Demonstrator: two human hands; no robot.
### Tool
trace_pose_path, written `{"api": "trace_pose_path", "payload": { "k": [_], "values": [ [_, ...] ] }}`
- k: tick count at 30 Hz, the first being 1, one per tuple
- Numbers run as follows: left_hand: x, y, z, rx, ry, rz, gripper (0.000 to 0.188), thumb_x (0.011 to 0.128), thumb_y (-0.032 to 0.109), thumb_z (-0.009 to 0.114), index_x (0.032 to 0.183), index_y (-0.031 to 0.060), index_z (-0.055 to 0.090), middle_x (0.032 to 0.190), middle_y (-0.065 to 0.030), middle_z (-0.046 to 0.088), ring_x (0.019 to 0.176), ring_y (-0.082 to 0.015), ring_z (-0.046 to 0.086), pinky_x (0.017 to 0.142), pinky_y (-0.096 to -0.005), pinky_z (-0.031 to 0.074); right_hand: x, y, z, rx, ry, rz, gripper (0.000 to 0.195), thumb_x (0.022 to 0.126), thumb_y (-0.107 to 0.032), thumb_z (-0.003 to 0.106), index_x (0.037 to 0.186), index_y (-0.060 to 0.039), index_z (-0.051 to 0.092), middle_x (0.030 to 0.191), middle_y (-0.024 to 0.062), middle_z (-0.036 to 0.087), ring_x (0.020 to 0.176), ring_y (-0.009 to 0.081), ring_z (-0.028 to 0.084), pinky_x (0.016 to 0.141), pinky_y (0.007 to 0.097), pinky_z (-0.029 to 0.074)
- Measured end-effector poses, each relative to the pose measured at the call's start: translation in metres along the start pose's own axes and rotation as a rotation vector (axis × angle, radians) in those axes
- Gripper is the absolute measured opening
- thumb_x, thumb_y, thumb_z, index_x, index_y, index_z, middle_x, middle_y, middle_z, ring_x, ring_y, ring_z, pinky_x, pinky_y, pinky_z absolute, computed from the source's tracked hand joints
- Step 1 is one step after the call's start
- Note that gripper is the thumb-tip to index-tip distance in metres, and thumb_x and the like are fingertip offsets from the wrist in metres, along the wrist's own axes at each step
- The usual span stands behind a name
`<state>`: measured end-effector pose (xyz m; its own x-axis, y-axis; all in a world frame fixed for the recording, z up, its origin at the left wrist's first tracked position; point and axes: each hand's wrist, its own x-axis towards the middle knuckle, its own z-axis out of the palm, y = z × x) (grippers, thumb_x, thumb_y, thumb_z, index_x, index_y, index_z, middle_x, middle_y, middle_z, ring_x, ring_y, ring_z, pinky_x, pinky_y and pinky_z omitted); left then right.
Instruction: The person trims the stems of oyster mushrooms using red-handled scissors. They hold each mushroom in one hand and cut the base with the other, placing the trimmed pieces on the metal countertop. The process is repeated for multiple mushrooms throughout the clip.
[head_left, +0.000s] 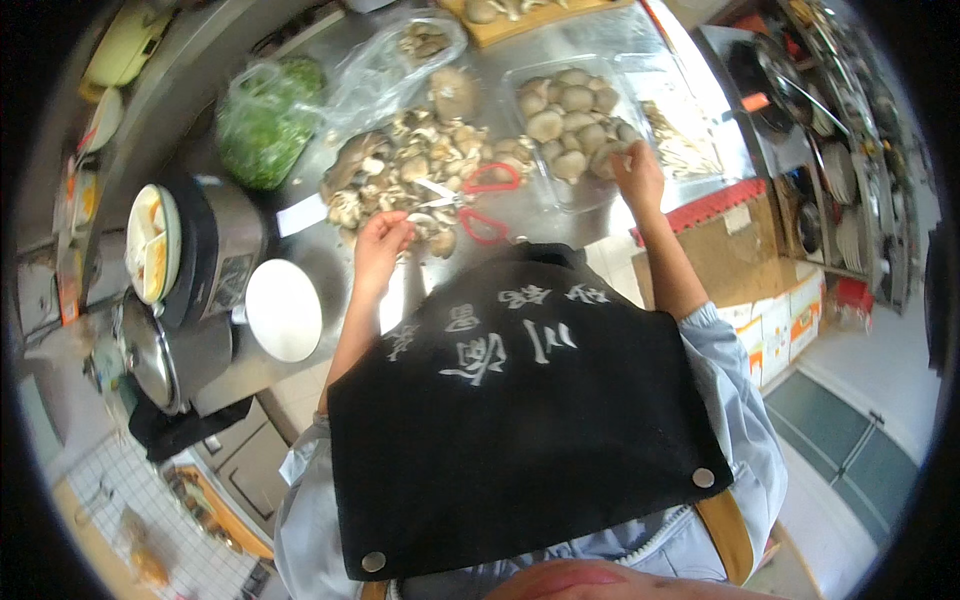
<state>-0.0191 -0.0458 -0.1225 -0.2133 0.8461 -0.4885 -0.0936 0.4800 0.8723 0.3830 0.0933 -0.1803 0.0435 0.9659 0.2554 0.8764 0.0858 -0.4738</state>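
Note:
My left hand (382, 244), fingers curled and thumb near the index finger, is at the front of a heap of loose oyster mushrooms (420, 161). A pale mushroom piece (424, 220) lies at its fingertips; whether they grip it I cannot tell. Scissors with red handles (484, 224) rest with blades spread on the heap's right side. My right hand (640, 178) reaches the right edge of a clear plastic tray (551, 196) filled with rounded mushroom caps (576, 101). Its fingers are closed on a mushroom (604, 162) at the tray's near right corner.
Enoki-like thin mushrooms (694, 146) lie in a second clear tray to the right. Bagged greens (270, 124) and a clear plastic bag (390, 71) stand behind the heap. A white bowl (283, 310), a cooker (225, 247) and a lidded pot (154, 356) are left. A cardboard box (709, 259) stands right.

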Motion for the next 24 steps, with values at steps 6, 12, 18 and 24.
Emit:
{"api": "trace_pose_path", "payload": {
  "k": [6, 12, 18, 24],
  "values": [
    [0.002, -0.015, -0.006, -0.003, 0.214, 0.069, 0.009, 0.088, 0.016, 0.058, 0.090, 0.0071, 0.060, 0.069, 0.0023, 0.055, 0.059, -0.0057, 0.048, 0.052, -0.0203, 0.037, -0.005, -0.037, -0.017, 0.198, -0.182, -0.034, 0.020, 0.081, -0.022, 0.063, 0.086, -0.0048, 0.054, 0.072, 0.0154, 0.061, 0.067, 0.0363, 0.059, 0.060, 0.0426, 0.046],
    [0.017, -0.033, 0.030, 0.091, 0.445, 0.205, 0.033, 0.078, 0.001, 0.058, 0.110, 0.0049, 0.051, 0.093, -0.0047, 0.054, 0.077, -0.0113, 0.054, 0.063, -0.0230, 0.044, 0.004, -0.041, -0.021, 0.385, -0.328, -0.181, 0.015, 0.079, -0.015, 0.068, 0.079, -0.0036, 0.060, 0.068, 0.0121, 0.064, 0.059, 0.0275, 0.062, 0.055, 0.0365, 0.048],
    [-0.002, -0.051, 0.060, 0.106, 0.639, 0.345, 0.054, 0.070, -0.013, 0.042, 0.121, 0.0045, 0.047, 0.102, -0.0092, 0.056, 0.077, -0.0143, 0.057, 0.067, -0.0249, 0.046, 0.011, -0.041, -0.031, 0.440, -0.654, -0.275, 0.016, 0.080, -0.022, 0.066, 0.081, -0.0081, 0.059, 0.067, 0.0122, 0.063, 0.061, 0.0295, 0.062, 0.056, 0.0388, 0.048],
    [-0.030, -0.064, 0.071, 0.058, 0.692, 0.196, 0.041, 0.067, -0.013, 0.039, 0.101, 0.0019, 0.057, 0.072, -0.0044, 0.058, 0.066, -0.0109, 0.053, 0.058, -0.0217, 0.041, 0.023, -0.062, -0.032, 0.379, -0.862, -0.598, 0.016, 0.081, -0.021, 0.065, 0.080, -0.0076, 0.057, 0.069, 0.0133, 0.063, 0.065, 0.0330, 0.062, 0.058, 0.0411, 0.047]
  ]
}}
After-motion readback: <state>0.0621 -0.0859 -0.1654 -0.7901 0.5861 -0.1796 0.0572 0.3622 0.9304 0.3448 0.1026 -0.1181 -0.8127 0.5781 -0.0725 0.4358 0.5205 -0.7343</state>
